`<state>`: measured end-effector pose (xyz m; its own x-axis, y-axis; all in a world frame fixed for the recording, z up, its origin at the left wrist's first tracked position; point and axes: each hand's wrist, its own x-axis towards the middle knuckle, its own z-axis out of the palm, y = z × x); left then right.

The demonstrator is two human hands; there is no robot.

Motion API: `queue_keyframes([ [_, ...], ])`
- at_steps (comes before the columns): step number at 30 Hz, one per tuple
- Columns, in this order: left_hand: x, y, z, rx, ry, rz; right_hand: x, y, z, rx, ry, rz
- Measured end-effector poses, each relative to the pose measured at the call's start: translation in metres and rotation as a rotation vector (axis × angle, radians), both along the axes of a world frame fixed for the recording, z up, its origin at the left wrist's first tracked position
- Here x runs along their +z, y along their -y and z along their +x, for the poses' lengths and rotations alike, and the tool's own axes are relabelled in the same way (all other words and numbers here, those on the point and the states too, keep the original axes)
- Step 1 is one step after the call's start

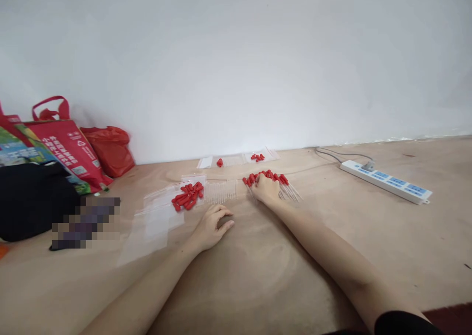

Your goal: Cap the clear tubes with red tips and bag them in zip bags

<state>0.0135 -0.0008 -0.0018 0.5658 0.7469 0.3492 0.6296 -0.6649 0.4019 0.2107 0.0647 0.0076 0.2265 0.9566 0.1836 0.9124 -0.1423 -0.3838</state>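
Observation:
My right hand (267, 188) reaches over a row of droppers (283, 180), thin clear tubes with red rubber bulbs. Its fingers are closed at the left end of the row, around a dropper that they partly hide. My left hand (212, 227) lies on the table with thumb and fingers apart and nothing between them. Just beyond it is a pile of loose red rubber bulbs (189, 196) on a clear plastic bag. Beside that pile, bare clear tubes (220, 191) lie side by side.
Flat clear bags (147, 239) spread to the left. Against the wall lie more bags with tubes and a few red bulbs (257, 157). A white power strip (387, 181) with a plugged-in cable is at right. Red shopping bags (70, 146) and a black cloth item (35, 200) stand at left.

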Motion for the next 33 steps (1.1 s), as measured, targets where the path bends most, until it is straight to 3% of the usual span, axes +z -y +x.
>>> queue_keyframes([
  [7,0.004,0.002,0.001,0.013,-0.002,-0.017,-0.002,0.002,-0.004,0.045,0.084,0.019],
  [13,0.001,0.002,0.002,0.019,-0.018,0.009,0.001,0.003,-0.032,0.160,0.102,0.023],
  [15,0.002,-0.001,-0.003,0.116,-0.053,0.075,0.001,0.000,-0.042,0.155,0.094,-0.004],
  [19,0.009,-0.017,-0.028,0.547,-0.159,0.294,-0.001,-0.008,-0.054,0.129,0.071,-0.064],
  [22,0.016,-0.027,-0.051,0.777,-0.239,0.322,-0.002,-0.014,-0.056,0.140,0.062,-0.081],
  [24,0.018,-0.030,-0.060,0.819,-0.280,0.279,-0.002,-0.016,-0.057,0.146,0.059,-0.095],
  [29,0.016,-0.029,-0.062,0.789,-0.374,0.246,-0.002,-0.014,-0.061,0.152,0.060,-0.096],
  [33,0.015,-0.030,-0.062,0.791,-0.384,0.236,-0.001,-0.004,-0.057,0.168,0.064,0.029],
])
